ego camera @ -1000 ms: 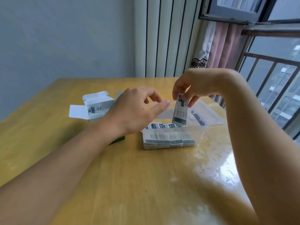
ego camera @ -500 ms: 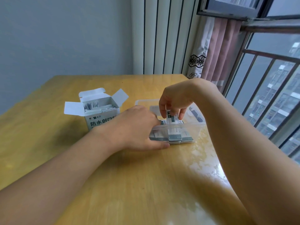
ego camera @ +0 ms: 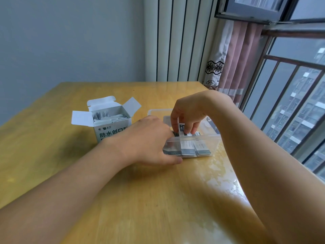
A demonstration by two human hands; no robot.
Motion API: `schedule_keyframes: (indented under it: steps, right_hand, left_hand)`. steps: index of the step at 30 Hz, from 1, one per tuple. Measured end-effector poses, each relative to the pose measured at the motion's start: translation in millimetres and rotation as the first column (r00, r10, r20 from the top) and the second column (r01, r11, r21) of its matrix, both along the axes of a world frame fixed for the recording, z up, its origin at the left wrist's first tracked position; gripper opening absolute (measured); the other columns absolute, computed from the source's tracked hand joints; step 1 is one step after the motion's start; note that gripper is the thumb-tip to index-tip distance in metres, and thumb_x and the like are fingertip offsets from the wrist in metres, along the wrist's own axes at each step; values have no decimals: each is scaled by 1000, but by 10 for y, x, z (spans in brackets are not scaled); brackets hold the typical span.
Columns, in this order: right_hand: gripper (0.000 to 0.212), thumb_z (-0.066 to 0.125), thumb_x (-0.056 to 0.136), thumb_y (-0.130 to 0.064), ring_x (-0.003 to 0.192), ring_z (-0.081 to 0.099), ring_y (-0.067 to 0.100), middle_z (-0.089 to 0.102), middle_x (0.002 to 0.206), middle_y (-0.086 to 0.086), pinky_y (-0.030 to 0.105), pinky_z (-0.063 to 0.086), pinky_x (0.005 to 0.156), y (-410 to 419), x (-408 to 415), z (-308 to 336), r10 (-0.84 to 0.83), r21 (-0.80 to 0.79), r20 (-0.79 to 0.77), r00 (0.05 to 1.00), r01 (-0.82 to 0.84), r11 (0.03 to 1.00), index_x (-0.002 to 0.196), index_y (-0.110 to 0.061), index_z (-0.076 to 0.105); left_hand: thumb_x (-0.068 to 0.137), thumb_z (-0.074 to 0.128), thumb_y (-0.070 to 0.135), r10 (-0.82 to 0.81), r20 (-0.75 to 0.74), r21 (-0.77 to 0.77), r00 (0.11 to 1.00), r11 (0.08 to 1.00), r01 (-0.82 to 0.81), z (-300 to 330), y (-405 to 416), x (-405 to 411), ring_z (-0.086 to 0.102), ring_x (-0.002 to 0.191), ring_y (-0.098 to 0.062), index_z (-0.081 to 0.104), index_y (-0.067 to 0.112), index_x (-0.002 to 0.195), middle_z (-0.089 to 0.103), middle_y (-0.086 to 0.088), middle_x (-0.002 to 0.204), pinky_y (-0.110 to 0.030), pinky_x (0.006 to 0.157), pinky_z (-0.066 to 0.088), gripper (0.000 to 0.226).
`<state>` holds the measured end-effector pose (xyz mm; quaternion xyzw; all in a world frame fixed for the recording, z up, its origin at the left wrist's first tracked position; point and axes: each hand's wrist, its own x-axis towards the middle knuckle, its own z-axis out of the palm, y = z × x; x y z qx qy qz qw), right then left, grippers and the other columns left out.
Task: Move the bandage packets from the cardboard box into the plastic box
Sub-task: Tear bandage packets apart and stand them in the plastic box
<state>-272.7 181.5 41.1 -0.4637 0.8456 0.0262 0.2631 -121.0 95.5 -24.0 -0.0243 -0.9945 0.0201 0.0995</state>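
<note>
A white cardboard box [ego camera: 112, 128] with its flaps open stands left of centre on the table, with several white bandage packets [ego camera: 103, 117] upright inside. To its right sits a clear plastic box [ego camera: 209, 138] holding several packets [ego camera: 195, 148] stacked at its near wall. My right hand [ego camera: 189, 110] reaches down into the plastic box and pinches one bandage packet [ego camera: 181, 128] upright between thumb and fingers. My left hand [ego camera: 149, 140] lies against the plastic box's left near corner, fingers bent around it, and hides that corner.
The wooden table [ego camera: 140, 199] is glossy with glare at the right. A window with bars [ego camera: 290, 103] and a pink curtain [ego camera: 235, 67] stand close on the right, and a striped wall panel [ego camera: 179, 41] is behind the table.
My right hand lowered the packet from above the plastic box down into it. My left hand came down from mid-air and settled on the box's left corner.
</note>
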Motion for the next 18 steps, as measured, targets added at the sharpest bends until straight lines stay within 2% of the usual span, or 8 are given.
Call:
schedule_keyframes:
  steps: [6, 12, 18]
  right_hand:
    - [28, 74, 81, 8, 85, 73, 28, 65, 109, 12, 32, 62, 78, -18, 17, -46, 16, 24, -54, 998, -15, 1000, 96, -17, 74]
    - [33, 76, 80, 6, 79, 71, 24, 61, 123, 10, 27, 61, 73, -17, 13, -50, 2, 30, -52, 999, 0, 1000, 104, -16, 75]
    - [38, 76, 80, 6, 88, 72, 27, 61, 124, 11, 31, 62, 78, -31, 24, -59, -3, 23, -30, 1000, 4, 1000, 109, -18, 74]
  left_hand:
    - [77, 50, 81, -2, -12, -5, 1000, 1000, 2, -14, 1, -4, 48, 65, -11, 46, 25, 61, 51, 10, 59, -43, 99, 48, 58]
    - [77, 49, 81, -9, -29, -4, 1000, 1000, 9, -28, -10, -9, 41, 59, -7, 46, 25, 60, 50, 10, 58, -41, 95, 49, 59]
    - [78, 49, 81, -2, -20, -35, 1000, 999, 2, 8, 10, 7, 43, 66, -9, 49, 25, 63, 52, 9, 61, -40, 85, 50, 58]
